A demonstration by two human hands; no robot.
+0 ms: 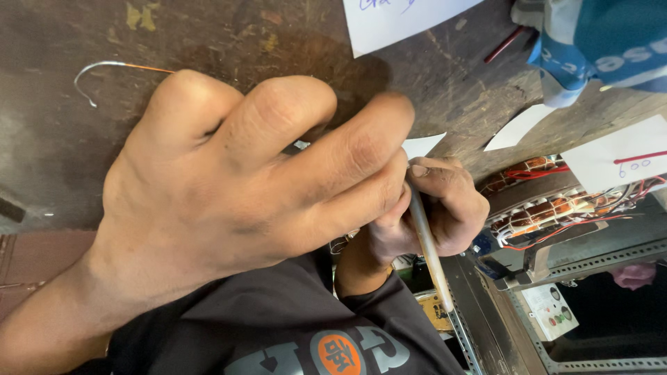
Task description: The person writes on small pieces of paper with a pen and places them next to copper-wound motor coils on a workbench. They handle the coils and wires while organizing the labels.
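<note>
The left hand [229, 187] is filling the middle of the view, back side up, with its fingers bent and reaching to the right. Its fingertips are touching the right hand [424, 215], which is sitting just beyond them to the right. The right hand's grip is closing around a thin grey rod [429, 253], pinching it near the top end while the rest of the rod is slanting down and to the right, out below the fist. Whether the left hand's grip is holding anything cannot be told, since its fingertips are hidden against the other hand.

Both hands are hovering over a dark, worn counter [55, 139]. On the far left of it, a bent wire [104, 66] with a hooked end is lying well apart from the hands. A white sheet of paper [396, 21] is lying at the far edge, and smaller paper slips [618, 160] are lying to the right. Just right of the right hand, copper coils with red wires [549, 205] are sitting by a metal frame [590, 257]. A dark sleeve [278, 319] is showing at the near edge.
</note>
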